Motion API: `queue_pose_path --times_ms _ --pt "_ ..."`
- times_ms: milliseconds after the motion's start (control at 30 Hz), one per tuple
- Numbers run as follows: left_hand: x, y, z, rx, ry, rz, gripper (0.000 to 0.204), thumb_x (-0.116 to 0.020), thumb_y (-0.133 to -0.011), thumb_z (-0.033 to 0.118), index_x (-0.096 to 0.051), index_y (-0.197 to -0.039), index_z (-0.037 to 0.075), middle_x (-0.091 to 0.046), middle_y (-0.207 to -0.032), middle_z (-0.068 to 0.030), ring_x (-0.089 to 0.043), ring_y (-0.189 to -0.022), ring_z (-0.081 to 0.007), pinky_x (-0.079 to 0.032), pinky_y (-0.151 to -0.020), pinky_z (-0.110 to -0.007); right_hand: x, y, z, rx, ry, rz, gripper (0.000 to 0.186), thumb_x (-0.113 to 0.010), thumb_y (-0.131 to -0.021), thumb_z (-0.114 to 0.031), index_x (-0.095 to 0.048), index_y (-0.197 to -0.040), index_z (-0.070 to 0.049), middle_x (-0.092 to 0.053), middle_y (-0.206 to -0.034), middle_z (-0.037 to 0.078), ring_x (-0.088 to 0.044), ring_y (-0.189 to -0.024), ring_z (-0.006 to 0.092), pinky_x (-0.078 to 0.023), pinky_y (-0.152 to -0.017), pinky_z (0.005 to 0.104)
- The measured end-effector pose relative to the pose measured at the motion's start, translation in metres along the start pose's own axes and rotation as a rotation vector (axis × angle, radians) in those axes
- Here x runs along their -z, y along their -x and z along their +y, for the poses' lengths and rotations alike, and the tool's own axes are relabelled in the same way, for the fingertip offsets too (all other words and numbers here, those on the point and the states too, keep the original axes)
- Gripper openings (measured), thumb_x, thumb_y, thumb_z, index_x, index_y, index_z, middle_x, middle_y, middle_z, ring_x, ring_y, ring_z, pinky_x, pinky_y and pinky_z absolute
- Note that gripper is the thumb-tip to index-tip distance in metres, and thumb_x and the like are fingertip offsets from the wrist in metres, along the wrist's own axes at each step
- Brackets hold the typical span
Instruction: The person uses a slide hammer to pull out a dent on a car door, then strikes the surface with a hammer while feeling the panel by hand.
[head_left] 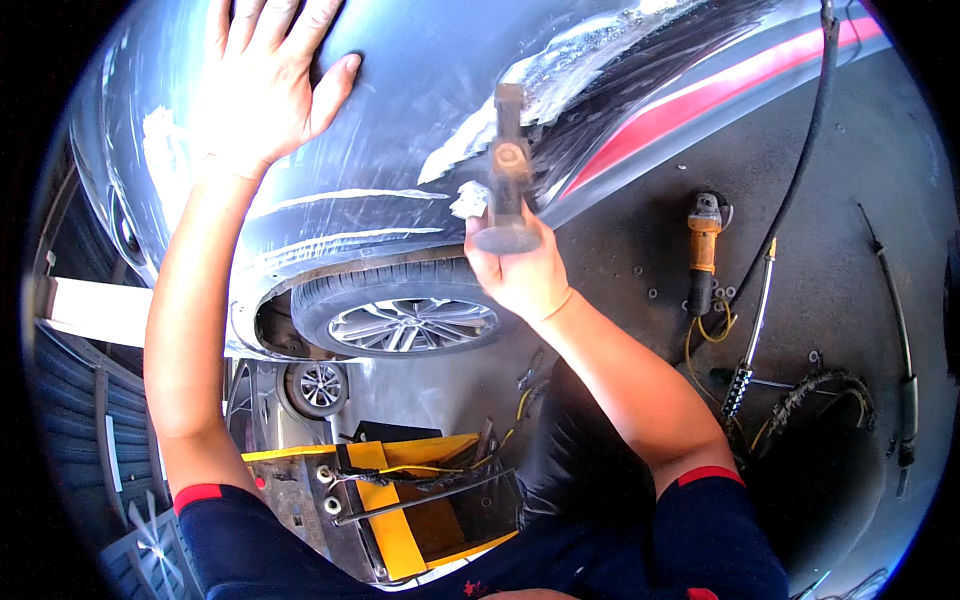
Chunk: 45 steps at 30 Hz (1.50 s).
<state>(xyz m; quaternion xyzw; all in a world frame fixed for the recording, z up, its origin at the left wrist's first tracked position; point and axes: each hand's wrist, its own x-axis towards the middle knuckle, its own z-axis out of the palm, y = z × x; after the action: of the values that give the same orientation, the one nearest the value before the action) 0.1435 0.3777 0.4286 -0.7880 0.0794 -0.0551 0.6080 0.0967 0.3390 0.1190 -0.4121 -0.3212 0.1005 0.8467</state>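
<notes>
My left hand (268,85) lies with spread fingers on the dark grey car panel (385,110), which has white scuffs and patches of pale material. My right hand (520,265) grips a motion-blurred hammer (508,150), its head showing a narrow end upward and a round face downward, beside the scraped, pale-smeared area of the bodywork. Its handle is mostly hidden by my fingers. Just below the hammer, the wheel arch surrounds a tyre with a silver alloy wheel (405,325).
An orange grinder (703,250), a slide-hammer rod (758,300), washers and cables lie on the grey floor to the right. A black hose (808,140) runs past them. A yellow cart (395,530) with tools stands below, near another car's wheel (318,385).
</notes>
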Motion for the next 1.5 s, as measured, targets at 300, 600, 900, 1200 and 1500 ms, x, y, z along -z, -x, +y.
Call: queue_pose_path --times_ms 300,600,900,1200,1500 --pt "-0.001 0.004 -0.001 -0.006 -0.027 -0.024 0.078 -0.058 -0.078 0.044 -0.047 -0.144 0.004 -0.035 -0.154 -0.0260 -0.029 -0.144 -0.0490 -0.018 -0.116 -0.064 0.003 0.004 -0.010 0.049 0.052 -0.039 0.023 -0.071 -0.084 -0.016 -0.058 -0.101 -0.007 -0.067 -0.080 0.013 -0.068 -0.070 0.0337 -0.055 -0.065 0.0393" --pt "0.010 0.000 0.000 0.015 -0.037 -0.129 0.078 -0.060 -0.078 0.043 -0.047 -0.144 0.004 -0.035 -0.154 -0.0259 -0.029 -0.144 -0.0492 -0.019 -0.116 -0.064 0.007 0.010 -0.005 0.002 0.024 -0.064 0.024 -0.070 -0.085 -0.018 -0.054 -0.097 -0.005 -0.065 -0.073 0.015 -0.069 -0.071 0.0371 -0.055 -0.064 0.0404" --pt "0.011 -0.002 0.004 0.037 -0.007 -0.126 0.077 -0.059 -0.079 0.043 -0.048 -0.144 0.004 -0.035 -0.154 -0.0259 -0.030 -0.143 -0.0491 -0.019 -0.116 -0.065 0.007 0.008 -0.003 0.013 0.007 -0.031 0.015 -0.069 -0.085 -0.014 -0.059 -0.092 -0.005 -0.065 -0.074 0.013 -0.068 -0.069 0.0346 -0.055 -0.064 0.0387" --pt "0.010 0.000 0.000 0.013 -0.045 -0.110 0.076 -0.059 -0.078 0.044 -0.049 -0.143 0.005 -0.037 -0.154 -0.0250 -0.031 -0.143 -0.0483 -0.019 -0.116 -0.065 0.004 0.009 -0.010 0.039 0.017 -0.027 0.012 -0.069 -0.085 -0.011 -0.060 -0.087 -0.003 -0.064 -0.071 0.010 -0.065 -0.063 0.0353 -0.055 -0.061 0.0386" --pt "0.001 0.003 -0.002 -0.001 -0.006 0.002 0.075 -0.059 -0.079 0.044 -0.050 -0.142 0.006 -0.037 -0.153 -0.0247 -0.031 -0.143 -0.0481 -0.019 -0.116 -0.065 -0.002 0.017 0.001 0.057 -0.042 -0.041 0.008 -0.070 -0.085 -0.012 -0.064 -0.082 -0.006 -0.064 -0.079 0.013 -0.065 -0.064 0.0324 -0.053 -0.060 0.0368"
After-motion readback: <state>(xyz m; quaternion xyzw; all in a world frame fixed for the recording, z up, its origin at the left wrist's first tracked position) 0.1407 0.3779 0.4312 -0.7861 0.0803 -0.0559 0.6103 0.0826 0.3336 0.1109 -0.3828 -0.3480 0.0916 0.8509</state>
